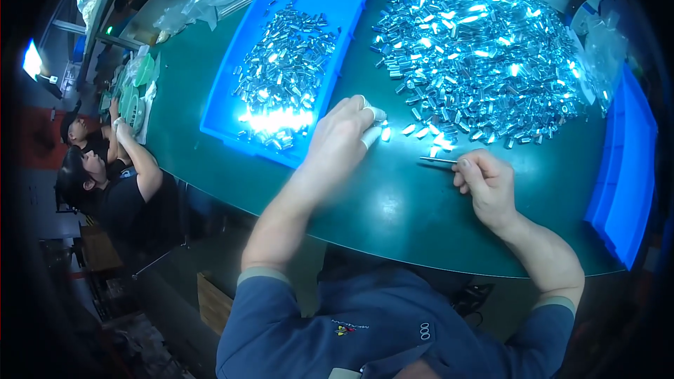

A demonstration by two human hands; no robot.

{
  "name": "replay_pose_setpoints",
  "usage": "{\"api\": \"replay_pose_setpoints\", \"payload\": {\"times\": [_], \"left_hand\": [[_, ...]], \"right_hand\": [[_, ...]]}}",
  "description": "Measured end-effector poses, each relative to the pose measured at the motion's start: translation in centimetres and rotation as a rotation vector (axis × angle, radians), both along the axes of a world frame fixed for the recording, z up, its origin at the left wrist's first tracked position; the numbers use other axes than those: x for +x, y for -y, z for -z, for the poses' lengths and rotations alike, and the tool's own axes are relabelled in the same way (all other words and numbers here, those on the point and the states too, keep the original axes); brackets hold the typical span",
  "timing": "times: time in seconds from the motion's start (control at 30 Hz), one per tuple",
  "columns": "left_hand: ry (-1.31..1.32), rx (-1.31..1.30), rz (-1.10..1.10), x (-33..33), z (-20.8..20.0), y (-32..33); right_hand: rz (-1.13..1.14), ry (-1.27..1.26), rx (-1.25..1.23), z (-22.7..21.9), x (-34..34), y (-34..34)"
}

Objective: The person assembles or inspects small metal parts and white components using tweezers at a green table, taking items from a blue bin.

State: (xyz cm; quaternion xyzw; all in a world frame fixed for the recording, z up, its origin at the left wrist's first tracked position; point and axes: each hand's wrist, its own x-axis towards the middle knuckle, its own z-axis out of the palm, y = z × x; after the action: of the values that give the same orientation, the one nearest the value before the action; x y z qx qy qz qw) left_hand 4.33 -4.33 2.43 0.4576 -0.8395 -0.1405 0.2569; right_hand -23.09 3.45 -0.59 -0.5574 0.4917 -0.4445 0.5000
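My left hand reaches over the green table with white finger cots on its fingertips. Its fingers pinch at a small shiny metal part at the near edge of a large loose pile of metal parts. My right hand rests on the table nearer to me and holds a thin metal rod that points left. A blue tray with several more metal parts lies just left of my left hand.
The green table curves round at its near edge. Another blue tray stands at the right. Clear plastic bags lie at the back left. Two people sit along the table's left side.
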Motion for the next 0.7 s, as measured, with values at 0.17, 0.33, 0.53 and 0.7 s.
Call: {"api": "replay_pose_setpoints", "payload": {"times": [0.17, 0.33, 0.53, 0.7], "left_hand": [[-0.127, 0.004, 0.019, -0.8, -0.6, -0.1], [-0.146, 0.034, 0.215, -2.6, -0.7, -1.4], [-0.118, -0.016, 0.3, -4.7, -0.4, -2.1], [-0.153, -0.035, 0.337, -4.5, -0.3, -2.6]], "right_hand": [[0.012, 0.02, 0.019, -0.2, 0.0, 0.1], [0.059, 0.1, 0.031, -0.1, 0.1, 0.3], [0.041, -0.01, -0.01, -0.3, -0.6, 0.1], [0.001, -0.145, -0.173, 0.1, -0.3, 0.3]]}}
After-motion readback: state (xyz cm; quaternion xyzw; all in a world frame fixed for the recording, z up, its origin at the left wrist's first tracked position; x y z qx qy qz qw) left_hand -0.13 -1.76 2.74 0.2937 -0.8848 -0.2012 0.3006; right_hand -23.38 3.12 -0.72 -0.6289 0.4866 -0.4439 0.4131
